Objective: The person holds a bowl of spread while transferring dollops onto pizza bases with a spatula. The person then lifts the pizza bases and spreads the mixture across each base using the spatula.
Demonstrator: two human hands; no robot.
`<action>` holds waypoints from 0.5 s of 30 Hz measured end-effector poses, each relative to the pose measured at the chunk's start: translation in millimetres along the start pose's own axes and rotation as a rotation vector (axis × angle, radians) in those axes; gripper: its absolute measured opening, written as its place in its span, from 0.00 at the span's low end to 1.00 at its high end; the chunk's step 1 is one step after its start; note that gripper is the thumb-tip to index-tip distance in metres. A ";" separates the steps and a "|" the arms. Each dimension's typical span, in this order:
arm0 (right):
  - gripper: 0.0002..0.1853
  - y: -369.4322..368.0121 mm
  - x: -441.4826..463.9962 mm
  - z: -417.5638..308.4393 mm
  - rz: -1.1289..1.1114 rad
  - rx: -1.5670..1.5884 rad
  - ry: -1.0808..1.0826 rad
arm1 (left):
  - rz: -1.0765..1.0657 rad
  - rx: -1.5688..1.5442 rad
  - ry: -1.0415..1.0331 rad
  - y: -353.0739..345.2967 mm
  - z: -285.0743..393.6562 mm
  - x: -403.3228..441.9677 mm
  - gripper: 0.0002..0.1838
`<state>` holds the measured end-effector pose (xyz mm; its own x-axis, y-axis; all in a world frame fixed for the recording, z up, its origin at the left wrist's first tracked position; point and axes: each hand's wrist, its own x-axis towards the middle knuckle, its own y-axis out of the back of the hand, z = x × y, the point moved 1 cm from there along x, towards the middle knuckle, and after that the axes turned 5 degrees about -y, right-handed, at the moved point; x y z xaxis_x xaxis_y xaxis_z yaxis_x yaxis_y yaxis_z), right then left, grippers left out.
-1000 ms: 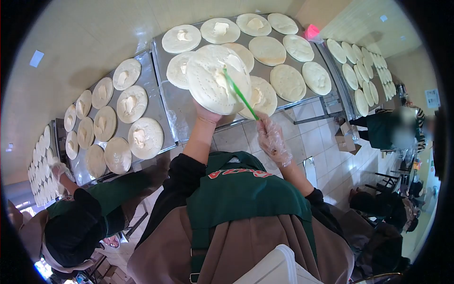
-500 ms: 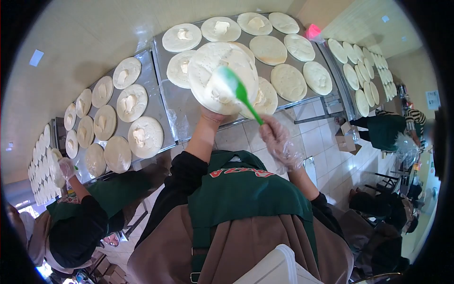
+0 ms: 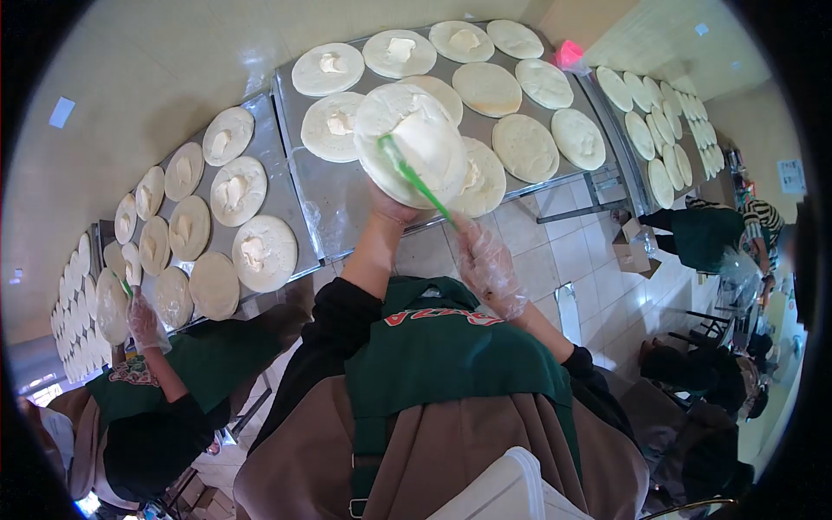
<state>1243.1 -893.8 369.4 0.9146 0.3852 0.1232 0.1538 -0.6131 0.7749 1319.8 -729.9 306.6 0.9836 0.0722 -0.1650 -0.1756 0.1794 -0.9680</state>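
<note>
right hand [image 3: 487,267]: gloved, fingers wrapped round green spatula [image 3: 422,184]. left hand [image 3: 392,206]: props dough round [image 3: 378,120] from beneath, finger opening cannot be told; hard rim pressure could tip it, shedding white spread [image 3: 426,137]. beyond: surface [image 3: 340,206].

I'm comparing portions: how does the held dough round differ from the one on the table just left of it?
The left hand holds up the held round; the neighbour lies flat on the table. The held round's spread forms a broad patch; the neighbour's shows as a smaller lump. Both are pale and topped with white spread.
</note>
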 end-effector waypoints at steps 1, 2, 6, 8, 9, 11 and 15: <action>0.21 2.9 -1.1 -3.0 0.000 0.001 0.000 | -0.081 -0.067 0.049 9.1 0.0 3.7 0.34; 0.21 5.1 -2.5 -5.0 -0.042 0.009 0.026 | -0.090 -0.015 0.007 13.5 -1.1 4.9 0.35; 0.19 10.3 -2.8 -11.1 -0.052 0.106 0.090 | -0.405 -0.473 0.108 31.6 -1.3 11.5 0.35; 0.18 12.2 3.8 -2.8 0.017 0.081 0.002 | -0.168 -0.172 -0.073 22.7 3.1 8.7 0.34; 0.16 13.5 8.7 2.7 0.082 0.058 -0.091 | -0.169 -0.173 -0.073 14.8 5.7 4.8 0.34; 0.14 12.9 17.8 9.1 0.131 0.116 -0.194 | -0.236 -0.234 -0.056 3.1 10.1 -2.8 0.34; 0.15 0.8 14.2 12.3 0.182 0.088 -0.158 | -0.141 -0.112 -0.145 18.6 2.3 -1.5 0.33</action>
<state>1260.8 -897.3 364.1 0.9762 0.1548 0.1516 0.0074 -0.7230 0.6908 1314.9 -724.4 289.2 0.9806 0.1959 -0.0058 -0.0234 0.0879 -0.9959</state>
